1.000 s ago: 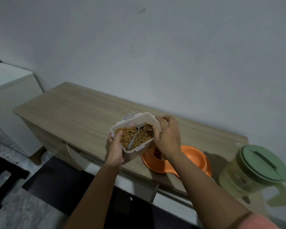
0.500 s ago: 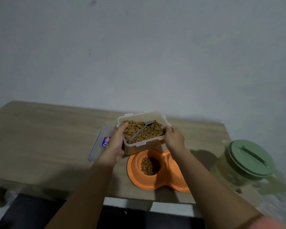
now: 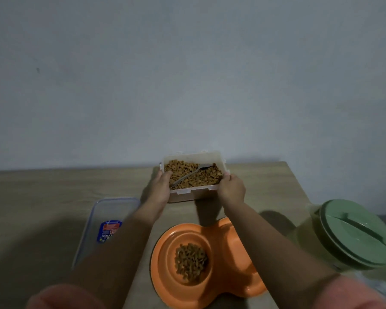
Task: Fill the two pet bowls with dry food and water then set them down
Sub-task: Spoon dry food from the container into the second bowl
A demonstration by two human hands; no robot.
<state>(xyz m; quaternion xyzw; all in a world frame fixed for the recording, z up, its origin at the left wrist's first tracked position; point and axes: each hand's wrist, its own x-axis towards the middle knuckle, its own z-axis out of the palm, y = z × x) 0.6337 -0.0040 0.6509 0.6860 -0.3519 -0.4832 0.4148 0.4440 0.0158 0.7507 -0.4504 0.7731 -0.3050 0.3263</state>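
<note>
An orange double pet bowl (image 3: 165,279) lies on the wooden table near the front edge; its left well holds dry food (image 3: 191,262), and my right forearm covers much of its right well. Behind it, near the wall, stands a clear plastic food container (image 3: 193,194) full of kibble, with a metal spoon (image 3: 192,175) lying in it. My left hand (image 3: 159,189) grips the container's left end, thumb over the rim. My right hand (image 3: 231,189) grips its right end. A pitcher with a green lid (image 3: 352,236) stands at the right.
The container's clear lid (image 3: 91,221), with a blue label, lies flat on the table (image 3: 42,197) left of the bowl. A plain wall rises right behind the table. The table's right edge runs just beyond the pitcher.
Both hands have carried the food container from above the bowl back toward the wall, down to the table. The view has tilted lower, so the bowl now appears nearer.
</note>
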